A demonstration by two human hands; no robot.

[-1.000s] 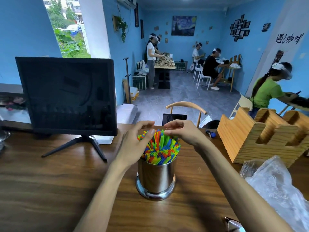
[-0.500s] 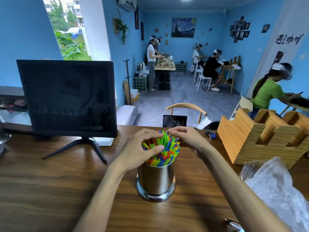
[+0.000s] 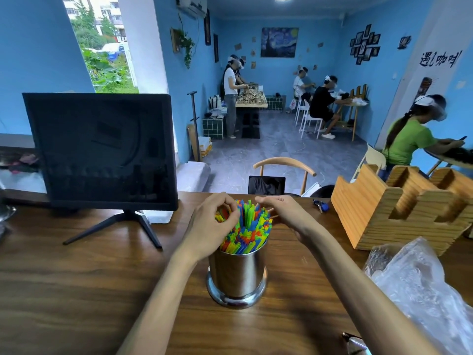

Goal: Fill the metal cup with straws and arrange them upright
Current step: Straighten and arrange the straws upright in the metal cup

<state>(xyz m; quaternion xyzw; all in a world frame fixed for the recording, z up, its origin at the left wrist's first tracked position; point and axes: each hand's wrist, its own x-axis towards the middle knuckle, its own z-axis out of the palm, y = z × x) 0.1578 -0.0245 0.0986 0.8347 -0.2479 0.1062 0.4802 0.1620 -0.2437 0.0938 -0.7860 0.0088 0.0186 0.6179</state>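
So I'm looking at the metal cup (image 3: 237, 274) standing upright on the wooden table (image 3: 76, 290), right in front of me, packed with colorful straws (image 3: 247, 228) fanning out above the rim. My left hand (image 3: 210, 224) is pinching a few straws on the left side of the bunch. My right hand (image 3: 284, 213) is curling its fingers against the right side, though I can't tell whether it's gripping any. A black monitor (image 3: 102, 149) is sitting to the left and a wooden organizer (image 3: 399, 206) to the right.

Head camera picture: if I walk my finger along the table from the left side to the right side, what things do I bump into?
Black monitor → left hand → metal cup full of straws → right hand → blue keys → wooden holder → plastic bag.
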